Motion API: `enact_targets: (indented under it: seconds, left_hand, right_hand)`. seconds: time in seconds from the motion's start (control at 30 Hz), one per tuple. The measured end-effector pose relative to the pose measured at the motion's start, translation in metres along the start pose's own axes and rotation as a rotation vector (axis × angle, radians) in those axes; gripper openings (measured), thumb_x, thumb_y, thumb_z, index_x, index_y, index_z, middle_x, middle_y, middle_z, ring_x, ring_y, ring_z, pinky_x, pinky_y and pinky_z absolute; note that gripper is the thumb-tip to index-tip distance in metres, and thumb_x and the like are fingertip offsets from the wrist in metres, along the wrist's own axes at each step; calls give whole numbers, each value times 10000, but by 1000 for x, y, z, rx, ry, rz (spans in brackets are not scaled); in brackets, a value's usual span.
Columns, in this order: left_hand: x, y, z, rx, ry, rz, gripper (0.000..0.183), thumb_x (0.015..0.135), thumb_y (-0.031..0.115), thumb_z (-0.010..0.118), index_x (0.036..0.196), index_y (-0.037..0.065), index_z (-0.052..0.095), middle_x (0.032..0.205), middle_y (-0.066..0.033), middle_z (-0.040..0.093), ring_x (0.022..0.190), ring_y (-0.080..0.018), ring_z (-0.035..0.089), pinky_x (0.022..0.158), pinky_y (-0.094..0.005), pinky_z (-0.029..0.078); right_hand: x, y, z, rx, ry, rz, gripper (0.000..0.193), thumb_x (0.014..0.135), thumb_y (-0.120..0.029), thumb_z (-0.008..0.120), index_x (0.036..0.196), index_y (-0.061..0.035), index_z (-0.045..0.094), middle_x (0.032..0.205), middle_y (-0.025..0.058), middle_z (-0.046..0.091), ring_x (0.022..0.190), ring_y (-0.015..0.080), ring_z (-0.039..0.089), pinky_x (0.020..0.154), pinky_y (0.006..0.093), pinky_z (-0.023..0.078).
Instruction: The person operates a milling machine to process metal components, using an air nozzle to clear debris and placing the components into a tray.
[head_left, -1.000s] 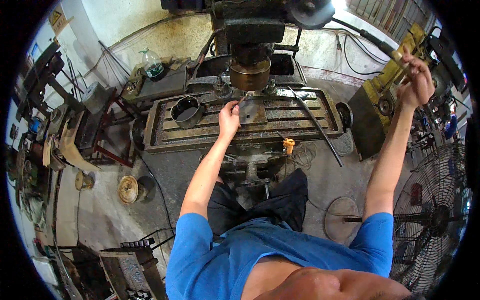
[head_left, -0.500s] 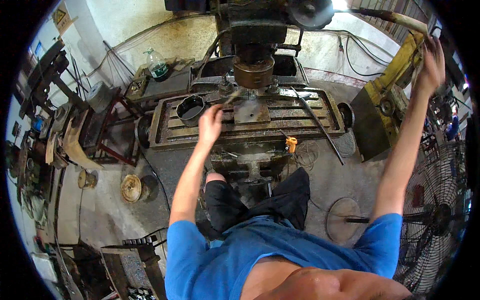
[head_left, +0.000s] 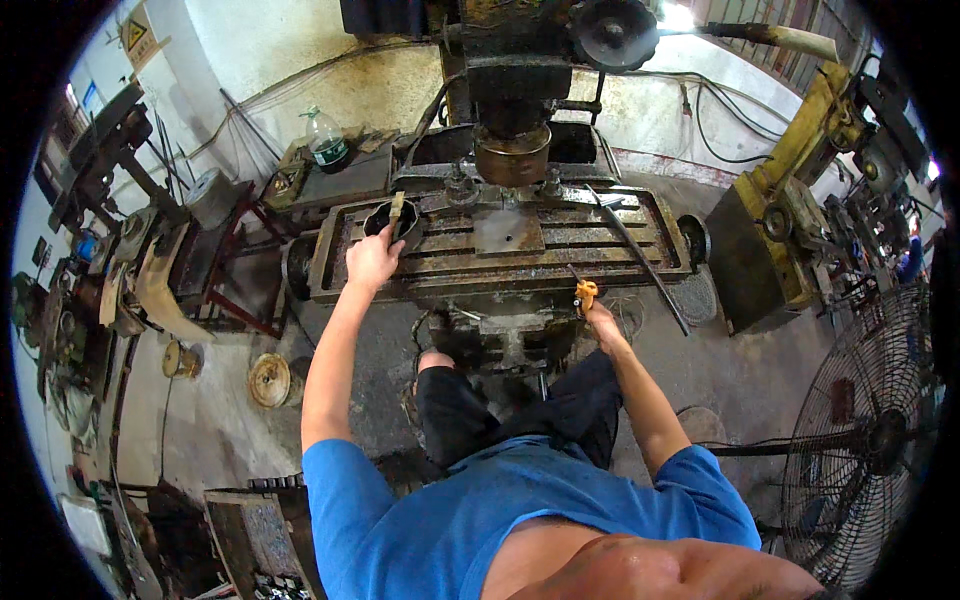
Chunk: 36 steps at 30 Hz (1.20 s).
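My left hand (head_left: 373, 262) holds a flat brush (head_left: 397, 207) by its handle, at the left end of the machine table. The brush is over a round black pot (head_left: 411, 238) with dark insides, and its tip points away from me. My right hand (head_left: 602, 326) is closed around the lower part of an orange air blow gun (head_left: 586, 291) at the table's front edge. A flat metal workpiece (head_left: 508, 233) sits mid-table beneath the round spindle head (head_left: 512, 156).
A long metal bar (head_left: 640, 255) lies slantwise over the table's right side, past its front edge. A caged fan (head_left: 885, 440) stands at my right. Handwheels (head_left: 694, 240) flank the table. A plastic bottle (head_left: 325, 140) stands back left; a round tub (head_left: 269, 380) is on the floor.
My right hand has come down from the raised lever at the upper right to the air blow gun. My left hand has moved left, bringing the brush from near the workpiece to the pot.
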<state>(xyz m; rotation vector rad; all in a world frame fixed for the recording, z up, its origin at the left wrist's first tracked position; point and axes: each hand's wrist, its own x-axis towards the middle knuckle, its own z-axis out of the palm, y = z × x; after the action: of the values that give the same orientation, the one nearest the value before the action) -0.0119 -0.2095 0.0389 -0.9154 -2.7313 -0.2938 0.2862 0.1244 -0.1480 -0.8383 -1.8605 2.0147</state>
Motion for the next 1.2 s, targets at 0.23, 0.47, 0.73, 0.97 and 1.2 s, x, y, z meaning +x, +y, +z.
enact_targets:
  seconds: [0.23,0.47,0.73,0.97,1.2]
  left_hand:
    - [-44,-35,-33,-165,26,-121,453,803,385,546,1146,90,521,803,-153,633,761,-333,604,662,-422,466]
    - [-134,-156,-56,-478,54,-348,410,825,300,568,1099,-5,549,954,-186,619,867,-241,615,753,-309,450]
    - [-342,-285,-113,-299,346,-887,439,838,293,555,1160,-3,507,567,-79,514,407,-126,455,386,-283,386]
    - [-620,-302,-135,-258,650,-1378,429,705,111,659,1099,-28,560,987,-133,623,809,-153,578,742,-293,461]
    - [-779,-273,-83,-272,576,-1670,446,653,27,557,1093,-45,547,642,-73,592,480,-120,549,430,-234,419]
  right_hand:
    - [-53,-64,24,109,-71,-237,201,625,-94,604,788,-5,528,612,34,512,479,118,507,449,261,460]
    - [-91,-210,24,-721,-172,-428,397,605,-135,539,986,-27,572,646,118,608,598,229,599,510,336,473]
    - [-14,-206,103,-1485,26,-316,273,646,-259,543,737,-25,651,783,186,634,760,315,628,693,384,504]
    - [-3,-221,114,-1388,-18,-182,386,718,-337,593,932,-16,593,884,194,621,845,339,599,706,425,477]
    - [43,-164,8,-1528,-202,-885,178,725,-179,486,625,-36,519,617,223,413,584,356,485,510,454,358]
